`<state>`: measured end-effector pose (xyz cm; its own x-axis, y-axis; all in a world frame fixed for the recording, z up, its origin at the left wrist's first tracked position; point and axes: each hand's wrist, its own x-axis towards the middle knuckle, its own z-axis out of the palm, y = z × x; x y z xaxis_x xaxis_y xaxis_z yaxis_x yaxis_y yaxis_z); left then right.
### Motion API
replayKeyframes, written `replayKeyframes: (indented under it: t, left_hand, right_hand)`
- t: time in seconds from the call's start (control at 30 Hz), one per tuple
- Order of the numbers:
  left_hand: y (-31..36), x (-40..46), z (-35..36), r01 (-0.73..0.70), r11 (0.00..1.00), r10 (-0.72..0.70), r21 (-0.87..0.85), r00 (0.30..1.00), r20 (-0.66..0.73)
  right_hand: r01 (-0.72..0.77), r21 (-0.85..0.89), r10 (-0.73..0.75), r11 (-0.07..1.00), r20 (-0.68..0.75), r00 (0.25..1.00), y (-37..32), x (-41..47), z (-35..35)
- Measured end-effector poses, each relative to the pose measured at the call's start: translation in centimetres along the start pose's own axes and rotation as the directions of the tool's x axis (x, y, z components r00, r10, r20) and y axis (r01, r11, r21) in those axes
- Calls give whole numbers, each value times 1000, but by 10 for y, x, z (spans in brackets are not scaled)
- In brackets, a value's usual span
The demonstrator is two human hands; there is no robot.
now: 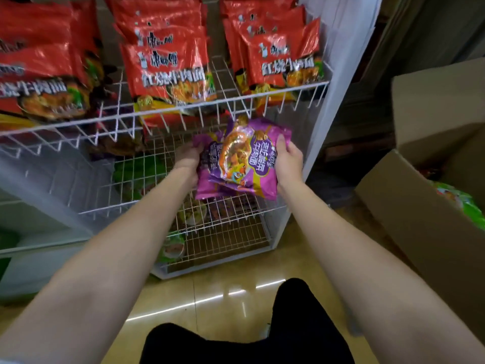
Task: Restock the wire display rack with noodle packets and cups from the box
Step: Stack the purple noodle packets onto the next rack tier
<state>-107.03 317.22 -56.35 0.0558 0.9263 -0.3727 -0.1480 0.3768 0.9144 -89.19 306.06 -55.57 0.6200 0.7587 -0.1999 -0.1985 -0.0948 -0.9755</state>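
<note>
While my left hand and right hand clasp what seems two purple noodle packets by their sides, I steady them above the wire rack shelf's front edge.

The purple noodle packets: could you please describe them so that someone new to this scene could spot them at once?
Find the white wire display rack, its upper shelf full of red noodle packets. Just below that shelf's front edge, the left hand and right hand grip the purple noodle packets between them. They are the only purple packs, and the only ones held.
</note>
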Motion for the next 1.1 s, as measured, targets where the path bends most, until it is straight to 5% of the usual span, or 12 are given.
replayKeyframes:
  t: [0.13,0.27,0.43,0.57,0.67,1.1]
  left_hand:
    - [-9,33,0,-119,991,105,63,976,193]
    - [-13,64,2,-203,968,167,148,960,224]
    - [-15,90,-1,-267,963,249,26,925,286]
    - [-18,96,-7,-277,959,246,61,919,308]
    - [-21,91,-9,-262,956,210,130,923,322]
    - [-19,68,-24,-239,954,160,183,918,362]
  right_hand:
    - [91,52,-89,995,-41,995,14,29,17]
    - [108,186,-106,977,-18,994,26,57,25]
    - [214,51,-213,975,-30,977,40,71,34]
    - [237,50,-237,970,6,971,42,69,39]
    - [105,174,-132,979,155,979,45,62,55]
    - [179,-76,-154,981,257,954,47,29,69]
